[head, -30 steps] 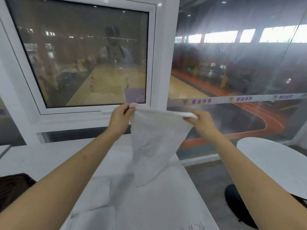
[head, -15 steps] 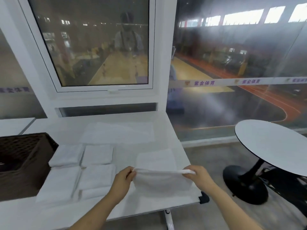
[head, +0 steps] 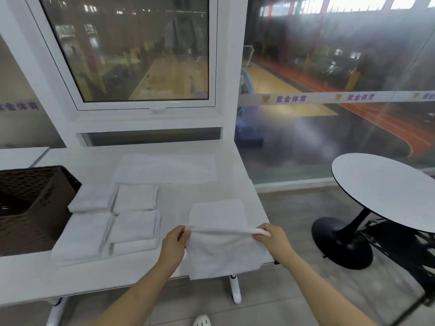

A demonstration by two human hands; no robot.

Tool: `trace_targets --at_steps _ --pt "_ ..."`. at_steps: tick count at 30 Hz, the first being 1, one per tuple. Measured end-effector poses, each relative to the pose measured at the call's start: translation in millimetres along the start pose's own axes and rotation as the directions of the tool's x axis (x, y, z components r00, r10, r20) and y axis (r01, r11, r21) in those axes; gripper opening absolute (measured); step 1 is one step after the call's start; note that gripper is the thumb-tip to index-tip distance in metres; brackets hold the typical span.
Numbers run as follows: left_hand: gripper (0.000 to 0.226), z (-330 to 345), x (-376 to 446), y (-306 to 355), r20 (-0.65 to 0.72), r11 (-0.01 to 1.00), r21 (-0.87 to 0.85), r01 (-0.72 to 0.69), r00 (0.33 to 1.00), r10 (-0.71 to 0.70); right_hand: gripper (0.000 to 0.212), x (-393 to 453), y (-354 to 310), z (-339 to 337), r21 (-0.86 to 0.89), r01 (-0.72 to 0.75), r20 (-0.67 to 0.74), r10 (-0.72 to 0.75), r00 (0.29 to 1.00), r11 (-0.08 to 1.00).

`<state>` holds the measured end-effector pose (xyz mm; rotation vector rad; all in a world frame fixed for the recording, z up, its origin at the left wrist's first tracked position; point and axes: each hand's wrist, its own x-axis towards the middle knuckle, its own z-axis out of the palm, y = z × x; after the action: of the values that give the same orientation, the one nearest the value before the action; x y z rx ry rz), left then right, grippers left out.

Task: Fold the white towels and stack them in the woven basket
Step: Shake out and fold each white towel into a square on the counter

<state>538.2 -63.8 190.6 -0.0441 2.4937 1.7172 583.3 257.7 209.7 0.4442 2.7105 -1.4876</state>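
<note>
Two hands hold one white towel point(head: 223, 251) by its upper edge, low in the centre of the frame. The left hand point(head: 174, 245) pinches the left corner with curled fingers point(head: 182, 232), and the right hand point(head: 273, 241) pinches the right corner the same way. The held edge runs left to right between the hands, roughly level. The rest of the towel drapes down toward the viewer over the near edge of the white counter point(head: 204, 158), while another layer of it appears to lie flat on the counter just beyond the hands.

Left of the hands, several folded towels point(head: 113, 222) sit close together on the counter, in two rows; the exact count is hard to tell. An unfolded towel point(head: 164, 170) lies spread flat farther up the frame, near the window.

At the left edge of the frame stands the dark brown woven basket point(head: 47, 201), touching or just beside the nearest folded towels. What shows of its inside looks dark, with no white cloth visible; part of it is out of frame.

The fold looks to be in progress: the coming move probably turns on carrying the held edge away from the viewer, over the flat part. The basket lies well to the left, so the left hand is nearer to it.

At the right of the frame stands a round white table on a black pedestal point(head: 381, 189).
</note>
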Motion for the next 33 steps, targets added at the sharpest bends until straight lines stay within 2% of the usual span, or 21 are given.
trace_targets --at_steps 2,5,10,15,21,26,30,33 --pt "0.033 2.6 15.6 3.5 -0.013 1.000 -0.022 0.021 1.000 -0.022 0.006 16.0 -4.3 2.0 0.038 -0.025 -0.012 0.025 1.000 0.999" --pt "0.038 4.8 50.9 -1.1 -0.025 0.998 -0.054 0.040 0.999 -0.042 0.008 47.4 -9.6 8.9 0.094 -0.038 -0.018 0.040 0.999 0.995" --pt "0.023 11.6 113.2 -11.7 -0.020 0.987 -0.117 0.109 0.993 -0.112 0.013 107.6 -8.2 28.9 0.159 -0.073 -0.085 0.088 0.992 0.985" --pt "0.023 17.7 174.1 -39.5 0.000 0.976 -0.106 0.192 0.981 -0.193 0.012 171.8 3.2 55.1 0.184 -0.141 -0.131 0.167 0.977 0.973" --pt "0.035 30.4 240.0 -81.8 0.029 0.962 -0.043 0.271 0.963 -0.270 0.013 237.9 18.8 86.3 0.179 -0.254 -0.150 0.282 0.948 0.950" --pt "0.020 44.4 279.0 -99.5 0.020 0.931 -0.017 0.365 0.931 -0.365 0.016 282.2 36.8 103.8 0.104 -0.304 -0.170 0.318 0.933 0.947" --pt "0.028 52.5 303.9 -117.3 0.007 0.930 0.080 0.359 0.933 -0.361 0.011 308.8 48.7 119.1 0.046 -0.325 -0.161 0.329 0.931 0.944" --pt "0.020 54.6 315.9 -129.4 0.010 0.905 0.067 0.421 0.906 -0.422 0.009 324.7 56.1 127.7 -0.002 -0.344 -0.153 0.340 0.928 0.939"
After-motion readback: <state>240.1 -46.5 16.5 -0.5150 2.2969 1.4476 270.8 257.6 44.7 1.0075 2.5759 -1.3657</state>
